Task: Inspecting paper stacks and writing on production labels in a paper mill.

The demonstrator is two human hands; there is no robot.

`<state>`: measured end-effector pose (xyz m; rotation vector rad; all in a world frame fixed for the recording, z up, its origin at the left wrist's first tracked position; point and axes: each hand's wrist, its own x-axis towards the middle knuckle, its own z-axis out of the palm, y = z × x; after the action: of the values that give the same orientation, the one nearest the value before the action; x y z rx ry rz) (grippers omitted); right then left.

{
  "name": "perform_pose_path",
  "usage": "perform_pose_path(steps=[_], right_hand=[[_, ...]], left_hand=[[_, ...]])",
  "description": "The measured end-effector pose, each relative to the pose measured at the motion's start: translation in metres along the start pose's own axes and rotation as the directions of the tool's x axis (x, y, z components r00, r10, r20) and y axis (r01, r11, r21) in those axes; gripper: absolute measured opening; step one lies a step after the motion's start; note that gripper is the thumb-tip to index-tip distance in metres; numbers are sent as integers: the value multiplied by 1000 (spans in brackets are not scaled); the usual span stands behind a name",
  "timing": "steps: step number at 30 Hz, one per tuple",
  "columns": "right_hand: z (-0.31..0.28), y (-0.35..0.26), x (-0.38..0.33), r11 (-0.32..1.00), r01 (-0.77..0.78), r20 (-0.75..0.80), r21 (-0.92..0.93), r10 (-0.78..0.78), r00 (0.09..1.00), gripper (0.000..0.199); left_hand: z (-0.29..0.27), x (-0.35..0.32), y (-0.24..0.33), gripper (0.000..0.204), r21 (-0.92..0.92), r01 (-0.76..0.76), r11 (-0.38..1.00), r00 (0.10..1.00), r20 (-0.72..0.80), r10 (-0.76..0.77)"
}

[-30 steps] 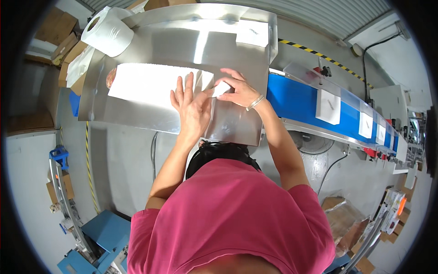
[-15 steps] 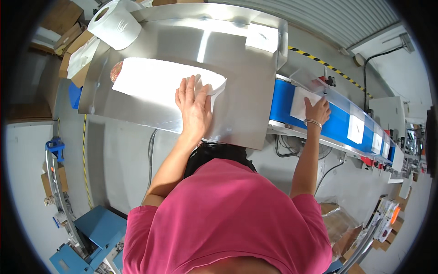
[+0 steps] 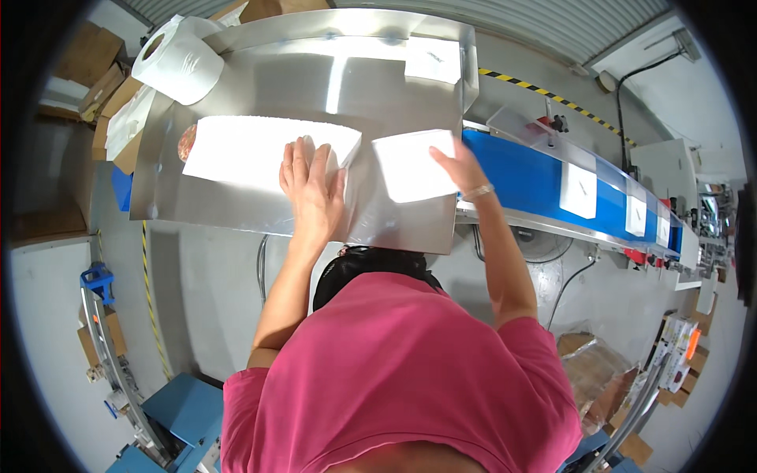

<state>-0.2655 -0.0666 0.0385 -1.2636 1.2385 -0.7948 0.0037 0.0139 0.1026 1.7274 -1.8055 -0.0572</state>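
I observe the left hand (image 3: 312, 189) spread on a white paper pile (image 3: 244, 148), toward its 3 o'clock end; the right hand (image 3: 465, 169) pinches a sheet (image 3: 412, 167) by its 3 o'clock edge.

We see a deep pink top (image 3: 402, 370) of soft-looking cloth, creased in loose folds, its rounded neckline edged with a stitched band. Its short sleeves are the same pink and leave the forearms uncovered. Around the right wrist we find a slim, pale, silvery bracelet (image 3: 478, 191), slightly blurred. Both hands are gloveless, with slender fingers (image 3: 300, 158).
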Motion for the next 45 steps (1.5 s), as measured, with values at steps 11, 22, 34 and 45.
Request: perform_pose_path(steps=[11,22,34,45], right_hand=[[-89,2,-22,597,-111,-435,-795,-432,790,59],[55,-18,26,994,-26,281,102,-4,960,52],[-97,24,-32,275,-561,-594,-781,-604,531,54],[77,-28,39,913,361,304,-188,-295,906,48]], left_hand=[[5,0,8,30,54,-17,998,998,-56,20],[-6,5,5,52,-4,42,999,998,41,-42],[-1,1,-4,28,29,24,999,996,-84,-22],[-14,8,-3,46,-4,30,1000,999,17,-30]])
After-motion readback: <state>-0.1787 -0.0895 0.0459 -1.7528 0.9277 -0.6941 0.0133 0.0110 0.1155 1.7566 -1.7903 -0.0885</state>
